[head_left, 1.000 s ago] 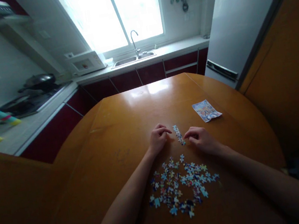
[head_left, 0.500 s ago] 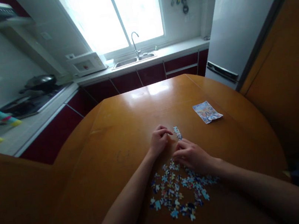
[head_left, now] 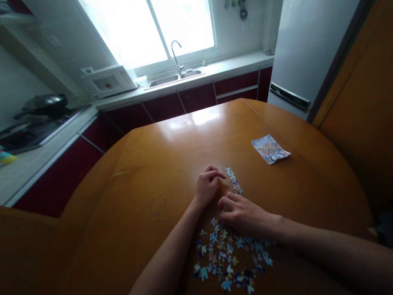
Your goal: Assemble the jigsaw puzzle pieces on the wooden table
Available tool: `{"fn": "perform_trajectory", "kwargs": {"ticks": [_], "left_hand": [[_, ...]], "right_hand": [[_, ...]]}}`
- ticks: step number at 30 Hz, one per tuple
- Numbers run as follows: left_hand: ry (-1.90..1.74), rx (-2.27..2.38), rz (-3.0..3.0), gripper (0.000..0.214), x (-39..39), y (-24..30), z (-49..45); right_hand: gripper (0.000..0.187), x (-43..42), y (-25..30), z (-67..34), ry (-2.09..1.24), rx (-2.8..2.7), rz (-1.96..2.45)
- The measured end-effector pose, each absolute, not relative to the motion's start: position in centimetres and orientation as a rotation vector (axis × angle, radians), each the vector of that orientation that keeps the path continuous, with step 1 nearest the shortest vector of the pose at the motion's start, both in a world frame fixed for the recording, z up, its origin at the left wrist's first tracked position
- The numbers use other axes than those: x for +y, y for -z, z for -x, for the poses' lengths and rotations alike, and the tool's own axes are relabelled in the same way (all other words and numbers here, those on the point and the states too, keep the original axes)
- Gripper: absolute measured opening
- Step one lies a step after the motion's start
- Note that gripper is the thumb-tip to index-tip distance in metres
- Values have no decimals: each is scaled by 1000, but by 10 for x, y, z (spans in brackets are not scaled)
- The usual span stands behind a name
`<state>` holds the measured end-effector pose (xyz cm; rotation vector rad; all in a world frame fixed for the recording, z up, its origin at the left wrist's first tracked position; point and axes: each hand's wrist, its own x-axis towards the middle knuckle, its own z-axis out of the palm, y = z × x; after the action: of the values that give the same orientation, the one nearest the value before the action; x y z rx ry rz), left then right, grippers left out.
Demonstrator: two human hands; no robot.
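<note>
Loose jigsaw pieces (head_left: pixel 225 256), mostly pale blue, white and dark, lie in a spread pile on the wooden table. Above the pile is a narrow strip of joined jigsaw pieces (head_left: pixel 234 180). My left hand (head_left: pixel 208 185) rests on the table just left of the strip, fingers loosely bent and apart, with nothing seen in them. At the pile's upper edge, my right hand (head_left: pixel 245 213) has its thumb and fingers pinched together; a small pale bit of a jigsaw piece shows at the tips. The hand and wrist cover part of the pile.
A creased picture sheet (head_left: pixel 270 148) lies on the table (head_left: pixel 168 156) to the right of the strip. Beyond the table are a counter with a sink (head_left: pixel 164 81), a microwave (head_left: pixel 110 80) and a pan (head_left: pixel 44 103) on the stove. A fridge (head_left: pixel 326 24) stands at right.
My right hand has moved slightly left and down, uncovering more of the strip's lower end. My left hand keeps its place beside the strip. The whole view has shifted a little.
</note>
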<state>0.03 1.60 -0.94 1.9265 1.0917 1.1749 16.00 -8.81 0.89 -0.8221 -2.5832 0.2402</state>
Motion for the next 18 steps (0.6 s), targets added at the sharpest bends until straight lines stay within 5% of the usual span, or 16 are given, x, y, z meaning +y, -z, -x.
{"fn": "perform_trajectory", "kwargs": {"ticks": [10, 18], "left_hand": [[-1152, 1094, -1942, 32, 16, 9, 1], [-1204, 1006, -2112, 31, 6, 3, 0]], "right_hand": [[12, -79, -14, -167, -692, -2314, 710], [3, -54, -22, -201, -962, -1713, 1019]]}}
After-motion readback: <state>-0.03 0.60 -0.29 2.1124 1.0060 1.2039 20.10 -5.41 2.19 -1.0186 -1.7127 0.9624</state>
